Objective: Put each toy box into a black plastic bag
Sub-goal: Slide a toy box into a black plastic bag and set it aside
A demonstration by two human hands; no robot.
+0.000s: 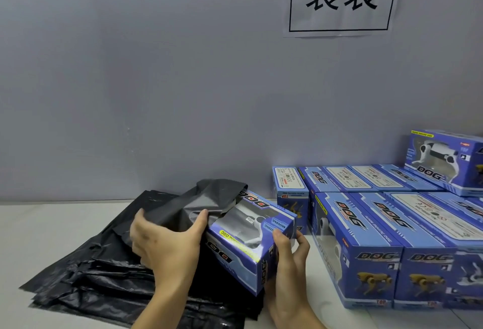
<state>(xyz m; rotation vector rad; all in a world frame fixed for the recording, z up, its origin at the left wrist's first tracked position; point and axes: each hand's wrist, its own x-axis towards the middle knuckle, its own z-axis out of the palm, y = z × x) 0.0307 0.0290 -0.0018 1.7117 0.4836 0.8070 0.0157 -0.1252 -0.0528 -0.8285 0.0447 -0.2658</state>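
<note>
Here the left hand [162,239] grips the mouth of one black bag [198,203], pulled partway over a single blue toy box [251,239]; the right hand [290,258] clasps the box's near end above the flat bag pile [86,273]. At least seven more boxes [366,250] crowd the counter [39,229], one stacked on top.

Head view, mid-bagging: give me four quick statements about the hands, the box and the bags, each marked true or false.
1. The left hand grips the black bag at its mouth. True.
2. The toy box is fully inside the bag. False: only its far end is covered.
3. The right hand holds the box's near end. True.
4. The spare bags are stacked on the boxes. False: they lie flat on the table.
</note>
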